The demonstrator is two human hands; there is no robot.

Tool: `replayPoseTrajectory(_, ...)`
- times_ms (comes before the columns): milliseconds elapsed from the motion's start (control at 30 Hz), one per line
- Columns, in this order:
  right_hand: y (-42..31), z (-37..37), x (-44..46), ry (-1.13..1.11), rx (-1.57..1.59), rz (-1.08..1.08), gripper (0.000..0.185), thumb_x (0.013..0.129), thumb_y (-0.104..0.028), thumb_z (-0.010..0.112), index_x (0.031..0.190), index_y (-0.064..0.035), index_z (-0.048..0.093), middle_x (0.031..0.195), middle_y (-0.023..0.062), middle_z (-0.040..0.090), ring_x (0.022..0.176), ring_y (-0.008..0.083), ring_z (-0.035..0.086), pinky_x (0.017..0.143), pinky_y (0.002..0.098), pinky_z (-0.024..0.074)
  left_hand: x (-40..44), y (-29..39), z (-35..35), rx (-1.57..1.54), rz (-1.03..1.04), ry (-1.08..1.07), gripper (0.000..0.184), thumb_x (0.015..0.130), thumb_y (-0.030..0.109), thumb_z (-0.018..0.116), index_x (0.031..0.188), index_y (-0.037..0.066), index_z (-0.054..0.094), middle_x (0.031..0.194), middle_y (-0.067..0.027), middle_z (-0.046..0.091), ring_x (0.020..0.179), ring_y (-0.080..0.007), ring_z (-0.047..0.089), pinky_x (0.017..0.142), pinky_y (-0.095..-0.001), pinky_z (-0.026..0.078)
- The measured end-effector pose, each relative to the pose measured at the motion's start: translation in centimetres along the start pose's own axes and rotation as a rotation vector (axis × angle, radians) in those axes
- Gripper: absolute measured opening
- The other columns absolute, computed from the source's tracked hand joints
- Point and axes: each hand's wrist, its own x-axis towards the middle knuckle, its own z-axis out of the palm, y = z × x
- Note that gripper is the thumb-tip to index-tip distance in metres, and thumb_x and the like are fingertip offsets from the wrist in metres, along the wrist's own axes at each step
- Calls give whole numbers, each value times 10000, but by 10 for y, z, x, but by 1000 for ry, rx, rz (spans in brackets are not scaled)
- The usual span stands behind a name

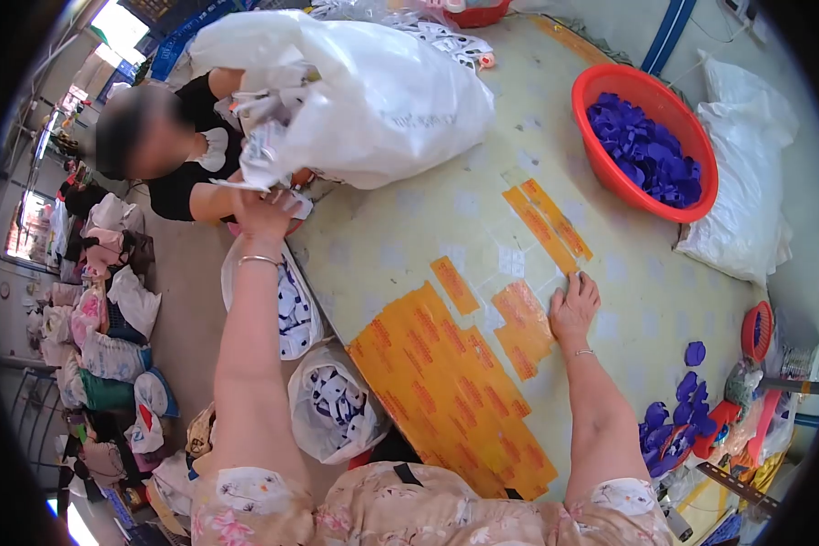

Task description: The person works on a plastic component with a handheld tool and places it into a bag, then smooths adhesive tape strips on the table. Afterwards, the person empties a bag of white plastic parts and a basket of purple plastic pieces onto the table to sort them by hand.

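My left hand (266, 217) reaches to the table's far left edge, below the mouth of a big white sack (400, 100). Its fingers are bent at some white pieces (268, 150), and what they grip is too small to make out. The co-worker's arm and hand are close beside it. My right hand (575, 305) rests on the tabletop (428, 218) with its fingers apart and nothing held. Orange printed tape (437, 382) covers the near part of the table, and a torn orange patch (521, 328) lies just left of my right hand.
A co-worker in black (177, 173) is at the left. A red basin (646, 141) of purple pieces stands back right, beside a white sack (742, 173). More purple pieces (678, 423) lie near right. Open bags (337, 409) of white and dark pieces stand below the left edge.
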Motion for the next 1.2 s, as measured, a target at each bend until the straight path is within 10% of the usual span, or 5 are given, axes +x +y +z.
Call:
replayPoseTrajectory(433,-3,3,-3,5,-31,-13,447,855,-196,582,1275,-51,537,1345,187,473,1304,357,396,1090,502,283,-22,-54,86,111,271,-470,426,998,417,493,1360,192,485,1343,-85,517,1256,-313,495,1059,-574,409)
replayPoseTrajectory(667,-45,-27,59,-466,554,404,483,916,-280,609,1273,30,514,1324,249,522,1212,342,518,1034,421,401,-57,-43,61,-219,-163,-400,297,947,299,612,1153,86,626,1022,-92,675,1002,-278,651,926,-476,518)
replayPoseTrajectory(767,-141,-53,87,-227,1141,117,606,961,-326,591,1404,50,420,1427,221,474,1295,300,482,1062,386,393,-74,-42,52,-101,-313,-276,343,898,199,665,1219,115,580,1069,-87,658,1014,-301,655,887,-494,543)
replayPoseTrajectory(900,-297,-168,112,227,629,-409,862,833,-270,715,1492,47,260,1346,204,517,1274,316,488,1058,423,392,-100,-53,47,10,-281,-269,813,844,74,683,1503,285,255,1279,-92,567,1091,-345,619,897,-575,527)
replayPoseTrajectory(1200,-242,-133,122,96,821,-126,148,885,-95,590,957,-14,692,729,144,665,727,230,639,667,341,474,-81,-124,-91,18,-374,-222,532,915,151,594,1404,180,384,1248,-131,560,1062,-310,618,908,-512,509)
